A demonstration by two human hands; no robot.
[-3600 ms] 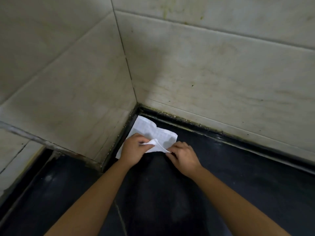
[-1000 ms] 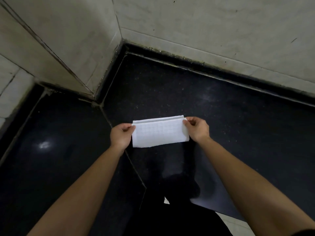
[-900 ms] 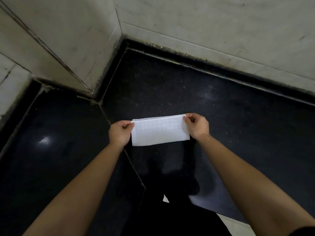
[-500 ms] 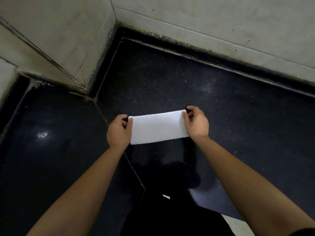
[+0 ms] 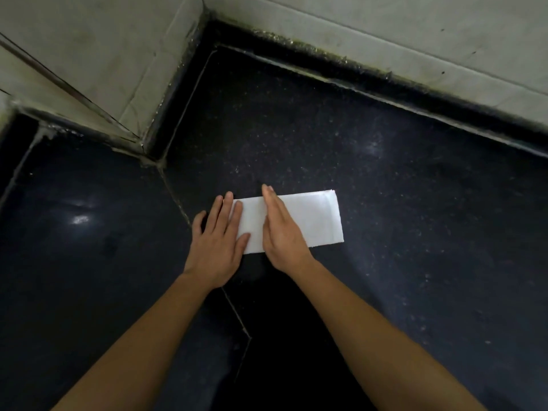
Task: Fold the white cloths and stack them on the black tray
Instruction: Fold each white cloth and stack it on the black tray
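Pale tiled wall (image 5: 103,54) fills the upper left & runs across the top of frame. Centre-left, my L hand (image 5: 216,241) lies flat w/ fingers straight, fingertips on the left end of the folded white cloth (image 5: 311,221), palm on the black speckled surface (image 5: 400,188). Just right of it, my R hand (image 5: 281,229), fingers straight & together, presses on the cloth left of its middle. Cloth lies flat, a long rectangle, mid-frame, right end uncovered.
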